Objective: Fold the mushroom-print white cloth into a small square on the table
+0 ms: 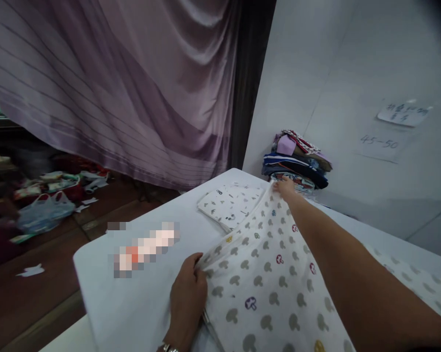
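A white cloth with a grey mushroom print [268, 266] stretches between my two hands over the table. At its near left edge, my left hand [189, 288] pinches the fabric. Farther off, my right hand [284, 187] grips the far corner, with the arm reaching across the cloth's right side. Behind the cloth's left edge lies a folded white cloth with a small dark print [224, 203], partly covered by it. The lower part of the mushroom cloth runs out of view at the bottom.
The white table [150, 293] has a blurred-out patch on its left. A stack of folded clothes [296, 161] stands by the wall, near my right hand. A purple curtain [162, 98] hangs behind. Plastic bags [48, 212] and scraps lie on the floor at left.
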A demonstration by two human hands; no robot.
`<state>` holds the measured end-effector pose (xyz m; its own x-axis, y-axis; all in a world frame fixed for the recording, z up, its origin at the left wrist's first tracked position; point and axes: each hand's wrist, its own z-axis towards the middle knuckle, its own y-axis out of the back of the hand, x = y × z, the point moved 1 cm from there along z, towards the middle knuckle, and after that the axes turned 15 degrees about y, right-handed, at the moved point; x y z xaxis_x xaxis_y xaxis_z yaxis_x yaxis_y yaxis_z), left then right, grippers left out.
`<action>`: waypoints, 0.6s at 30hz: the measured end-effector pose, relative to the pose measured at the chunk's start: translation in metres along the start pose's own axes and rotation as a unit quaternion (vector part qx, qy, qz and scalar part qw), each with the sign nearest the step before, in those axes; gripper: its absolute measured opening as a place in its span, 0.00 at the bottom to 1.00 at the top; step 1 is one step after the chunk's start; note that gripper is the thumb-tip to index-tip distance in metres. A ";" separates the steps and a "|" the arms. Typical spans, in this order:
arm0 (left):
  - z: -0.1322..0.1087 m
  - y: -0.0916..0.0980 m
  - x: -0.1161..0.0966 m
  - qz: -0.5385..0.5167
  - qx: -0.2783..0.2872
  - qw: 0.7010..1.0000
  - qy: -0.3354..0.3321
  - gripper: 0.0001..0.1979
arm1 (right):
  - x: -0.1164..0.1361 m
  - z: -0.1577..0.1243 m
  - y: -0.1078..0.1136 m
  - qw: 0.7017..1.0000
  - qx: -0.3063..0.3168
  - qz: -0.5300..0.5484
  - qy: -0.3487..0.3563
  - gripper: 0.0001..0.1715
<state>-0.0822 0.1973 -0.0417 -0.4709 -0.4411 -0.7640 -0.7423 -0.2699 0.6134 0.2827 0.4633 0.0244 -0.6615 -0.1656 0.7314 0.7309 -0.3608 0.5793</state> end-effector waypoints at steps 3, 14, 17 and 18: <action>0.000 0.000 0.000 0.011 -0.003 1.000 0.006 0.21 | -0.009 -0.018 -0.011 1.000 0.002 -0.016 -0.026 0.16; 0.000 0.001 -0.005 0.021 0.016 1.000 0.002 0.19 | 0.005 -0.076 -0.016 0.975 0.184 -0.112 0.054 0.18; -0.001 0.002 -0.006 0.032 0.021 0.999 0.003 0.19 | 0.013 -0.080 -0.021 0.960 0.220 -0.157 0.074 0.20; -0.001 0.002 -0.006 0.034 0.024 0.999 0.005 0.19 | 0.015 -0.081 -0.022 0.955 0.227 -0.174 0.078 0.20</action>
<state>-0.0804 0.1986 -0.0354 -0.5170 -0.4659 -0.7181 -0.7304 -0.1974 0.6539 0.2432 0.3947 -0.0063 -0.8683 -0.2567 0.4244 0.4367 0.0100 0.8996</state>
